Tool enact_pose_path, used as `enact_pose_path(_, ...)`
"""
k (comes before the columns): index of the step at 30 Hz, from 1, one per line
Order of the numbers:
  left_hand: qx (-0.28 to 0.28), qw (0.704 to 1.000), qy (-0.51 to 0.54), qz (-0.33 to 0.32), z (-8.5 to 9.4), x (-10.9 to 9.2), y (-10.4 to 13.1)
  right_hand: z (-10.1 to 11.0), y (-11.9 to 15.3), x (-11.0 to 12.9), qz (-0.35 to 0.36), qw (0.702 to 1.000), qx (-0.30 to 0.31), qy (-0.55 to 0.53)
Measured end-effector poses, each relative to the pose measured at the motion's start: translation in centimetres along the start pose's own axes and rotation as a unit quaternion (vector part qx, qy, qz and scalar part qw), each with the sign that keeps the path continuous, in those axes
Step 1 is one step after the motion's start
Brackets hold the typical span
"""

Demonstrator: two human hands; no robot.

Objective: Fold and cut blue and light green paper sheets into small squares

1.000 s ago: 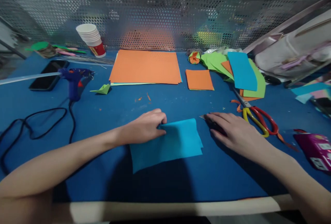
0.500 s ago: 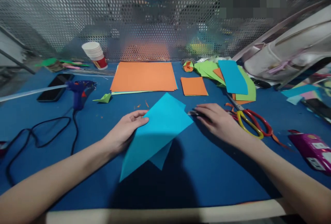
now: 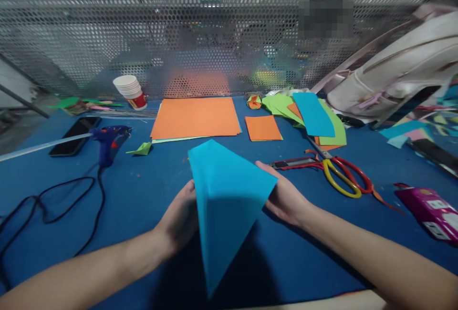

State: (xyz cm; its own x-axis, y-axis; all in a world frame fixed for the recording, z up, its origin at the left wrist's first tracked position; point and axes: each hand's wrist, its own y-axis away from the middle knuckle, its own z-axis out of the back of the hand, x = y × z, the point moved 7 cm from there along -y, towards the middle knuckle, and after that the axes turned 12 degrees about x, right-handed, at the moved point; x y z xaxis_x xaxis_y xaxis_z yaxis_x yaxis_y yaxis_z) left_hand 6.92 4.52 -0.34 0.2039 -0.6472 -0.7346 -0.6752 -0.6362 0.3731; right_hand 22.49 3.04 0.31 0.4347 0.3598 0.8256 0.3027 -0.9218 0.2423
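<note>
**Blue paper up between both hands, long point aimed at the person**

Blue table (image 3: 143, 205) fills most of the view, mesh screen (image 3: 161, 38) behind it, pale bag (image 3: 400, 71) at the far right.

Orange sheets (image 3: 196, 117) lie in a stack just beyond the work, a few other colours peeking out underneath.

Blue paper (image 3: 229, 191) is at front centre, seemingly held off the table. Its long axis runs from the far end back to a narrow tip near the person; a side corner sticks out to the right. So it lies right of the left hand (image 3: 181, 214) and left of the right hand (image 3: 286, 198).

Left hand is nearer the long axis, curled at the steep left edge and gripping there, fingertips mostly behind the paper. Right hand is partly behind the right corner, one finger showing past the upper edge. Can't tell from here how tightly it's closed.

Scissors (image 3: 326, 155) sit right of the right hand, knife (image 3: 295, 162) just beyond that hand, on the table. Glue gun (image 3: 107, 145) is well left, by the phone (image 3: 66, 148). Small orange squares (image 3: 264, 129) are past the right hand; smallest is a folded green scrap (image 3: 143, 149), near the stack.
</note>
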Motion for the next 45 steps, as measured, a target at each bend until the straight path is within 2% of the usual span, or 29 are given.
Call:
enact_pose_path(2, -0.007, 1.000, 0.024, -0.003, -0.2, 0.2, -0.1, 0.3, 0.5, 0.1, -0.017, 0.999, 0.011, 0.027)
enact_pose_path(5, -0.045, 0.998, 0.036, 0.012, 0.4, 0.4, 0.2, 0.6, 1.3, 0.5, -0.051, 0.983, 0.016, 0.175)
enact_pose_path(8, -0.058, 0.997, 0.053, 0.020, 1.5, -0.3, 0.3, 0.8, 1.9, 2.0, -0.040, 0.926, 0.010, 0.375)
enact_pose_path(10, -0.074, 0.995, 0.066, 0.012, 2.8, -1.4, 0.0, 0.6, 1.8, 3.1, -0.028, 0.883, 0.029, 0.467)
enact_pose_path(12, -0.095, 0.994, 0.055, 0.014, 4.3, -2.8, -0.5, 0.5, 1.5, 3.8, -0.019, 0.855, 0.061, 0.515)
enact_pose_path(15, -0.069, 0.996, -0.042, 0.048, 5.6, -4.4, -1.4, 0.8, 0.5, 4.4, -0.018, 0.838, 0.097, 0.536)
enact_pose_path(17, -0.041, 0.991, -0.112, 0.068, 5.8, -4.6, -1.7, 1.7, -0.3, 4.5, -0.026, 0.851, 0.082, 0.518)
enact_pose_path(19, -0.032, 0.987, -0.146, 0.064, 6.0, -4.6, -1.6, 3.2, -0.8, 4.4, -0.027, 0.890, 0.023, 0.455)
enact_pose_path(22, -0.071, 0.989, -0.126, 0.016, 6.4, -4.8, -1.1, 5.2, -0.9, 3.4, -0.016, 0.962, -0.059, 0.267)
enact_pose_path(25, -0.114, 0.989, -0.090, -0.021, 6.7, -4.9, -0.6, 5.4, -0.4, 1.6, -0.020, 0.990, -0.069, 0.125)
enact_pose_path(27, -0.117, 0.990, -0.079, -0.032, 6.5, -4.7, -0.4, 4.8, -0.1, 0.6, -0.035, 0.989, -0.048, 0.136)
enact_pose_path(31, -0.097, 0.992, -0.073, -0.034, 6.0, -4.0, -0.3, 3.6, 0.5, 0.1, -0.030, 0.971, -0.012, 0.239)
enact_pose_path(36, -0.066, 0.992, -0.108, -0.011, 6.2, -3.0, -0.2, 3.9, 0.4, 0.0, -0.034, 0.966, 0.006, 0.255)
enact_pose_path(41, -0.028, 0.984, -0.173, -0.013, 6.5, -2.9, -0.2, 4.6, 0.6, 0.7, -0.033, 0.942, -0.019, 0.333)
enact_pose_path(45, -0.052, 0.957, -0.284, -0.018, 6.8, -3.5, -0.1, 3.9, 1.1, 2.0, 0.018, 0.909, -0.026, 0.416)
